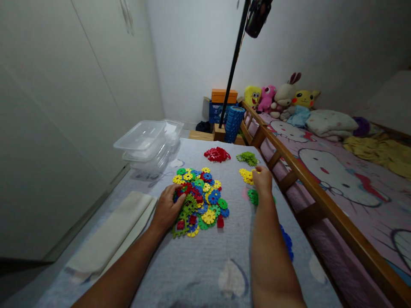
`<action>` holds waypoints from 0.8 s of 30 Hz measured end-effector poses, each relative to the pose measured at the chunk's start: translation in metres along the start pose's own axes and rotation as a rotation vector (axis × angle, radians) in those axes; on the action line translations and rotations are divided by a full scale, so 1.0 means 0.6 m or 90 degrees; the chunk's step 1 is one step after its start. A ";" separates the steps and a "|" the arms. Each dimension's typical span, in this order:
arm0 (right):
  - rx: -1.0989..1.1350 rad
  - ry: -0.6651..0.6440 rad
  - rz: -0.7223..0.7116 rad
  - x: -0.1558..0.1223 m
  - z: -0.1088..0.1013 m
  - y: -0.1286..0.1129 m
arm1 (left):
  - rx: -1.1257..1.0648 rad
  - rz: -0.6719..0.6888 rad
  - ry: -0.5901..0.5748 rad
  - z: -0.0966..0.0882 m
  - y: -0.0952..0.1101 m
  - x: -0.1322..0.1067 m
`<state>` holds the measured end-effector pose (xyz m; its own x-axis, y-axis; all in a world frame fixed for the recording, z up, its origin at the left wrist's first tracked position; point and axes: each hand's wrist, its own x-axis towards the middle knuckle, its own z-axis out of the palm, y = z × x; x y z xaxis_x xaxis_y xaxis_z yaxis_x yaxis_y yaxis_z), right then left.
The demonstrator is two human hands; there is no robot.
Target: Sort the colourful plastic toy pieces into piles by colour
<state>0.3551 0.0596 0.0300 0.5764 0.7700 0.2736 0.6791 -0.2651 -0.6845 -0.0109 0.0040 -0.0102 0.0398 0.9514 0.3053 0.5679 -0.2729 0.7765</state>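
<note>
A mixed heap of coloured plastic snowflake pieces (201,196) lies on a grey cloth (205,265). My left hand (167,210) rests on the heap's left edge, fingers curled over pieces there. My right hand (262,179) reaches out to a small yellow pile (246,176), fingers closed; what they hold is hidden. Sorted piles lie around it: red (217,154), light green (247,158), dark green (253,196) and blue (287,242), the last partly hidden by my forearm.
Stacked clear plastic boxes (146,143) stand at the cloth's far left. A folded white cloth (111,231) lies to the left. A wooden bed rail (308,179) runs along the right, with plush toys (282,98) on the bed. A black pole (233,64) rises behind.
</note>
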 end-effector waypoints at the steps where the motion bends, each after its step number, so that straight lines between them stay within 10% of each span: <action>1: 0.032 -0.063 -0.018 -0.006 0.004 -0.015 | 0.001 0.000 0.000 0.000 0.000 0.000; 6: 0.047 -0.414 -0.186 -0.048 0.045 -0.077 | 0.007 0.004 0.005 0.000 -0.002 -0.001; 13: -0.156 -0.364 -0.264 -0.097 0.100 -0.096 | 0.009 0.012 0.005 0.000 -0.002 0.000; 24: -0.104 -0.400 -0.230 -0.101 0.111 -0.091 | 0.005 0.004 0.006 0.003 -0.008 -0.002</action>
<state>0.2527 0.0664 0.0058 -0.0309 0.9995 -0.0098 0.8644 0.0218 -0.5022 -0.0122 0.0045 -0.0149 0.0359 0.9481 0.3158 0.5738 -0.2783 0.7702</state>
